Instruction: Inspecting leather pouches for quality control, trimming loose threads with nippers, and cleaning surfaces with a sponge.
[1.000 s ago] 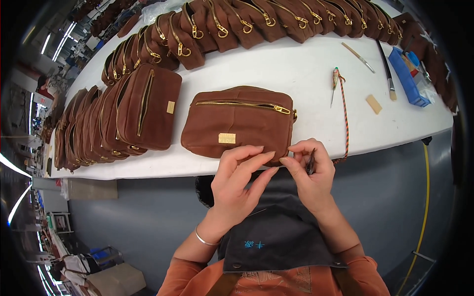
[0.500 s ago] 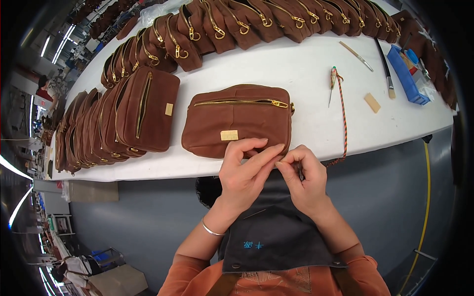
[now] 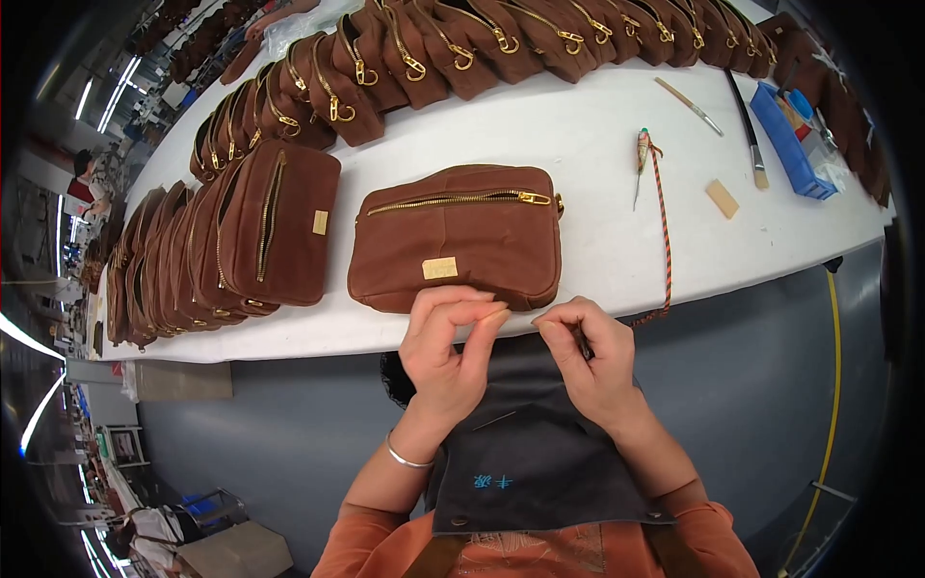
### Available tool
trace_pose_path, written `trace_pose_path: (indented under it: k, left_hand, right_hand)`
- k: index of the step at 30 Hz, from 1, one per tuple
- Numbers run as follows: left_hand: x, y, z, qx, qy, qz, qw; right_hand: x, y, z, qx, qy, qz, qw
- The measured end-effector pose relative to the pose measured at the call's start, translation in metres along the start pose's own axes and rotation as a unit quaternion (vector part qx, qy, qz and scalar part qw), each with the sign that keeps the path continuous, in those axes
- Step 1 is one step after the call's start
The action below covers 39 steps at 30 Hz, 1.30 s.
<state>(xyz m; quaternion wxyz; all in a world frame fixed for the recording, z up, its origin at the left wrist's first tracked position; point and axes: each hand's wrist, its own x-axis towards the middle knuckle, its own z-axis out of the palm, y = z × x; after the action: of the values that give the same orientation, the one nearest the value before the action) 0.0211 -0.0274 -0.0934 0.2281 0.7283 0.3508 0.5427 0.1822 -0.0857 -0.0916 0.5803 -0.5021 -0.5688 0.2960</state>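
Observation:
A brown bag [image 3: 453, 231] lies on the white table in front of me, its gold zipper [image 3: 462, 200] running along the upper part and a pale patch [image 3: 439, 269] on its face. At its lower edge my left hand [image 3: 448, 352] is pinched, thumb against index finger; whatever is between the tips is too small to name. Just right of it, near the bag's lower right corner, my right hand [image 3: 593, 361] is also closed. A slim dark thing [image 3: 583, 343] shows partly among its fingers, its kind hidden. A gap separates the two hands.
Brown bags [image 3: 279, 226] stand packed at left, and more [image 3: 462, 53] curve along the back. At right lie an awl-like tool [image 3: 641, 154] with a striped cord [image 3: 663, 231], a thin stick [image 3: 689, 104], a brush [image 3: 752, 144], a tan block [image 3: 722, 198] and a blue tray [image 3: 785, 140].
My hands have come apart: the left has moved left, its fingers now in a tighter pinch. The right has stayed nearly in place. Another person's arm now shows at the far upper left.

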Motion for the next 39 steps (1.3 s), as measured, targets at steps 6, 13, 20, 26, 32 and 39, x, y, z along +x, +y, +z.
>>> trace_pose_path:
  k: [6, 13, 20, 26, 32, 39]
  left_hand:
    - [-0.042, 0.005, -0.055, -0.011, -0.079, -0.185, 0.980]
    - [-0.125, -0.042, -0.087, 0.366, -0.181, -0.178, 0.895]
    - [-0.090, -0.012, -0.077, 0.135, -0.113, -0.311, 0.934]
    - [-0.023, 0.017, -0.025, 0.042, -0.045, -0.058, 0.996]
    - [-0.001, 0.011, 0.009, -0.021, -0.019, -0.068, 0.997]
    - [-0.006, 0.013, 0.007, 0.004, -0.044, -0.033, 0.998]
  right_hand:
    - [0.003, 0.003, -0.007, -0.005, 0.024, 0.037, 0.999]
    - [0.007, 0.002, 0.000, 0.014, 0.031, 0.052, 0.998]
    - [0.006, 0.004, 0.005, 0.023, 0.034, 0.048, 0.998]
    - [0.002, 0.000, 0.002, 0.023, 0.043, 0.039, 0.998]
    - [-0.003, 0.006, -0.005, 0.021, 0.066, 0.052, 0.996]
    - [-0.003, 0.010, -0.005, 0.027, 0.062, 0.067, 0.996]
